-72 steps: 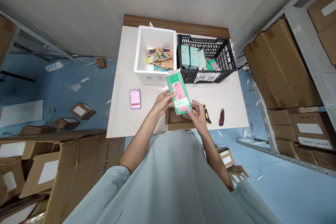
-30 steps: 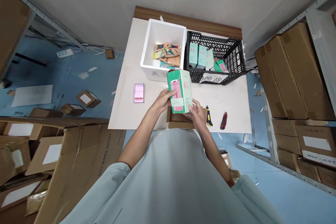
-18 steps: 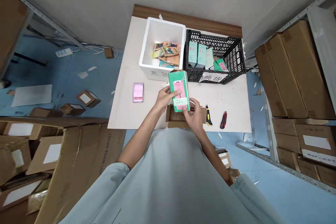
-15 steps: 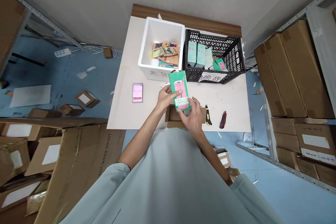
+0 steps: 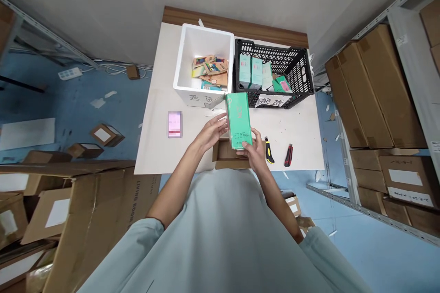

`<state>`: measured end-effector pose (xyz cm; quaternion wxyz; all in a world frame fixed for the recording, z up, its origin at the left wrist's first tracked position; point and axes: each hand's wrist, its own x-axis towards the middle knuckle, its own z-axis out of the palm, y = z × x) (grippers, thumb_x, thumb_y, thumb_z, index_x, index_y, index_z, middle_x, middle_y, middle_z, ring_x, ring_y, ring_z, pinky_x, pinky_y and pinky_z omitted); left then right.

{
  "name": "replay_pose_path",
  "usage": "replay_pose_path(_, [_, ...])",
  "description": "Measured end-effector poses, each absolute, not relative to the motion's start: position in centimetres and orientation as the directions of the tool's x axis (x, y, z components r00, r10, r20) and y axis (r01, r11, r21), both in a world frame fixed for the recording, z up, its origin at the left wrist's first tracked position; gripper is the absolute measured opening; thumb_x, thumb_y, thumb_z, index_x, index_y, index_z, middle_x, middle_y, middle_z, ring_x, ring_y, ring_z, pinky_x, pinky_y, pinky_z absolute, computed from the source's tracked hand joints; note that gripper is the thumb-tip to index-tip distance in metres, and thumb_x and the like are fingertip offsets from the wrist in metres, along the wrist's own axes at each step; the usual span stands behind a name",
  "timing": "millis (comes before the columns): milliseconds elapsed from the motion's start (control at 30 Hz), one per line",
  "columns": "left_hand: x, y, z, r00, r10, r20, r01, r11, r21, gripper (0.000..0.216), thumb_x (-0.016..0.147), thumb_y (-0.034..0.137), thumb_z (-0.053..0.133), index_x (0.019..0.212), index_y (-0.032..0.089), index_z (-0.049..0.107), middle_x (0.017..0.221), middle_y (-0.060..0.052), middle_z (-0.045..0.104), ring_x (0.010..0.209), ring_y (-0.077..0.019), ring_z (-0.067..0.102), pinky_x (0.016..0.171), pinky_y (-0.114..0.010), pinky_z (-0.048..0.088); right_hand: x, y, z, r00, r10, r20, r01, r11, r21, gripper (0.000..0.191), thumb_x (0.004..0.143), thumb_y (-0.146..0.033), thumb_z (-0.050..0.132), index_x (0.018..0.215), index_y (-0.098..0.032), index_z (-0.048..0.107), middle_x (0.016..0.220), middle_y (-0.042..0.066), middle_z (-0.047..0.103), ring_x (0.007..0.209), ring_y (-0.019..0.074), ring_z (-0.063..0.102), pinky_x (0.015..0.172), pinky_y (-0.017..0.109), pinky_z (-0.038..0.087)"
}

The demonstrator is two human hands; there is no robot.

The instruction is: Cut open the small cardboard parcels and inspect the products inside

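Note:
A green product box (image 5: 239,119) with pale print is held up over the near part of the table. My right hand (image 5: 255,152) grips its lower right corner, thumb across the front face. At the box's left side is my left hand (image 5: 212,133), fingers stretched out and apart; whether the fingertips touch the box I cannot tell. Below both hands lies an opened brown cardboard box (image 5: 227,163), partly hidden by the green box and my right hand.
A white foam bin (image 5: 178,62) holds several small cardboard packs. Beside it, a black plastic crate (image 5: 292,55) contains several mint and green boxes. A yellow-black utility knife (image 5: 269,151) and a red-black cutter (image 5: 288,155) lie right; a blurred pink item (image 5: 175,124) lies left.
The green box has turned from its pink-picture face to a plainer green face. My left hand has let go of its front and opened beside it. The view has shifted slightly.

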<state>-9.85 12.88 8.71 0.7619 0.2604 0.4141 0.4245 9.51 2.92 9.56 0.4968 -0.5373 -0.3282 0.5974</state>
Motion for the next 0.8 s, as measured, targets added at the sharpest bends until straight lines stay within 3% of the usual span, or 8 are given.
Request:
replay_pose_path(133, [-9.7, 12.5, 8.7, 0.462, 0.809, -0.363, -0.47, 0.571, 0.673, 0.073, 0.061, 0.065, 0.107, 0.112, 0.018, 0.084, 0.107, -0.014, 0.086, 0.114, -0.0373, 0.081, 0.102, -0.047, 0.062, 9.0, 2.3, 8.9, -0.077, 0.913, -0.401, -0.5, -0.383, -0.777, 0.07, 0.083, -0.052, 0.087, 0.145, -0.037, 0.059, 0.124, 0.001, 0.078, 0.091, 0.0201, 0.075, 0.06, 0.029, 0.07])
replay_pose_path(300, [-8.9, 12.1, 9.1, 0.467, 0.808, -0.359, -0.462, 0.569, 0.68, 0.08, 0.057, 0.064, 0.109, 0.118, 0.017, 0.085, 0.112, -0.016, 0.088, 0.117, -0.0433, 0.082, 0.107, -0.054, 0.063, 8.5, 2.1, 8.2, -0.158, 0.884, -0.44, -0.591, -0.442, -0.675, 0.062, 0.08, -0.056, 0.087, 0.134, -0.033, 0.067, 0.122, 0.002, 0.081, 0.095, 0.0214, 0.077, 0.061, 0.029, 0.071])
replay_pose_path(433, [-8.8, 12.4, 9.3, 0.386, 0.838, -0.385, -0.439, 0.534, 0.723, 0.073, 0.056, 0.058, 0.109, 0.111, 0.017, 0.085, 0.105, -0.014, 0.088, 0.115, -0.0418, 0.081, 0.103, -0.05, 0.063, 9.5, 2.5, 9.2, -0.141, 0.906, -0.399, -0.494, -0.414, -0.764, 0.066, 0.084, -0.061, 0.088, 0.14, -0.034, 0.066, 0.14, 0.004, 0.078, 0.115, 0.0265, 0.078, 0.076, 0.039, 0.078])
replay_pose_path(600, [-8.7, 12.5, 9.6, 0.269, 0.856, -0.442, -0.381, 0.516, 0.767, 0.063, 0.054, 0.054, 0.11, 0.097, 0.017, 0.082, 0.097, -0.01, 0.086, 0.097, -0.0325, 0.081, 0.087, -0.041, 0.06, 9.7, 2.8, 10.3, -0.039, 0.938, -0.344, -0.291, -0.34, -0.894, 0.074, 0.087, -0.062, 0.092, 0.149, -0.036, 0.062, 0.155, 0.005, 0.07, 0.132, 0.0291, 0.075, 0.09, 0.043, 0.078])
replay_pose_path(800, [-8.3, 12.2, 10.7, 0.204, 0.9, -0.384, -0.329, 0.433, 0.839, 0.068, 0.053, 0.043, 0.112, 0.108, 0.018, 0.081, 0.113, -0.011, 0.087, 0.117, -0.0352, 0.078, 0.104, -0.042, 0.057, 9.1, 3.0, 9.3, 0.059, 0.944, -0.326, -0.161, -0.313, -0.936, 0.089, 0.082, -0.059, 0.095, 0.157, -0.031, 0.055, 0.149, 0.01, 0.073, 0.142, 0.0334, 0.071, 0.092, 0.043, 0.077])
